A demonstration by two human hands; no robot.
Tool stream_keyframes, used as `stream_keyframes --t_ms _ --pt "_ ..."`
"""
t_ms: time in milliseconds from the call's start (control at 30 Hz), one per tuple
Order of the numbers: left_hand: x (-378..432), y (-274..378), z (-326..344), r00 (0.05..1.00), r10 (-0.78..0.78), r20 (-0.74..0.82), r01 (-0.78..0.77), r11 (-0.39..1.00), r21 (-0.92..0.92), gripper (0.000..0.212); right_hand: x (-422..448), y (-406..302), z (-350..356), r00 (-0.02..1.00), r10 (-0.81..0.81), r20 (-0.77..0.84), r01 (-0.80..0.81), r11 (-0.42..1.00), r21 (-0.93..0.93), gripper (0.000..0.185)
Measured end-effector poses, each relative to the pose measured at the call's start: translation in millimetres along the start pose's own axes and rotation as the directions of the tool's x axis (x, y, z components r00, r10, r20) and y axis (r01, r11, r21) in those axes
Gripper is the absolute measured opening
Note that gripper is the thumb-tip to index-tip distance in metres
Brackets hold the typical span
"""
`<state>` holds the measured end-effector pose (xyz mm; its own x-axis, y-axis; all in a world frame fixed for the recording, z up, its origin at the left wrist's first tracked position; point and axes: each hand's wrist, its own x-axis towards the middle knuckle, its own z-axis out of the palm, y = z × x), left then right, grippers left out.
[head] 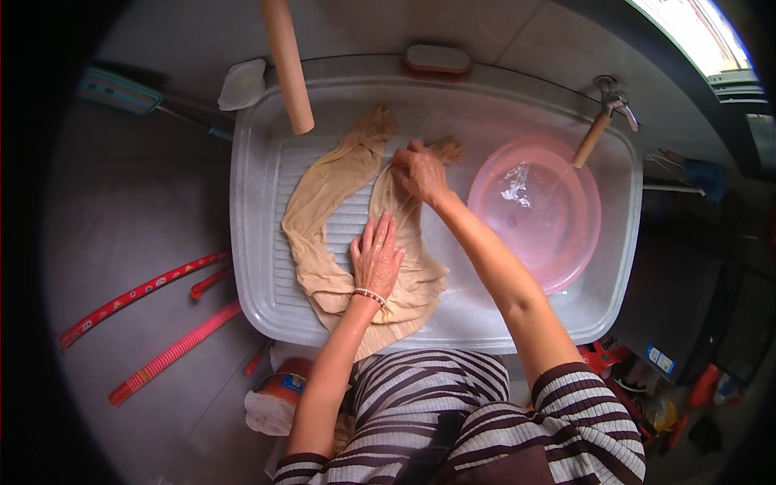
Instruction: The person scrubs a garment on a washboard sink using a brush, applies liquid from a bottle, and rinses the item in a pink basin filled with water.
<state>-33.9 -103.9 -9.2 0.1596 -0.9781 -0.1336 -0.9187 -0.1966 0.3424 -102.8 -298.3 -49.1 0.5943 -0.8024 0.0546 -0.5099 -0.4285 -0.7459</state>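
Observation:
A wet beige garment (pixel 330 200) lies in a curve over the ribbed washboard part of a grey laundry sink (pixel 582 330), one edge hanging over the front rim. My left hand (pixel 377 260), with a beaded bracelet at its wrist, rests flat on the garment's right-hand part, fingers apart. Farther back, my right hand (pixel 419 173) has its fingers curled on the cloth near one bunched end. To its right, a pink plastic basin (pixel 594 236) holding water stands in the sink, under the tap (pixel 611 100) with a short tube on its spout.
A tan pipe (pixel 290 73) reaches over the sink's back left. A white plastic container (pixel 242 85) and an oblong dish (pixel 438 59) sit along the back rim. Red poles (pixel 176 351) lean at the left. An orange bucket (pixel 285 385) stands below the front edge.

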Motion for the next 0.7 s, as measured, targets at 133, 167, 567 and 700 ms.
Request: stream_keyframes --t_ms 133,167,567,700 --pt "0 3 -1 0.999 -0.017 0.045 0.016 1.000 0.027 0.060 16 -8 12 0.995 0.096 0.026 -0.091 0.985 -0.148 0.011" --pt "1 5 -1 0.999 -0.016 0.048 0.015 0.999 0.036 0.060 18 -11 15 0.994 0.104 -0.041 -0.109 0.981 -0.161 0.011" --pt "-4 6 -1 1.000 -0.016 0.003 0.016 1.000 -0.001 0.063 78 -41 -109 0.851 -0.360 -0.382 0.040 0.771 -0.636 0.071" --pt "-15 24 -17 0.998 -0.052 0.021 0.053 0.997 -0.053 0.067 103 -6 -107 0.833 -0.465 -0.302 0.086 0.647 -0.758 0.070"
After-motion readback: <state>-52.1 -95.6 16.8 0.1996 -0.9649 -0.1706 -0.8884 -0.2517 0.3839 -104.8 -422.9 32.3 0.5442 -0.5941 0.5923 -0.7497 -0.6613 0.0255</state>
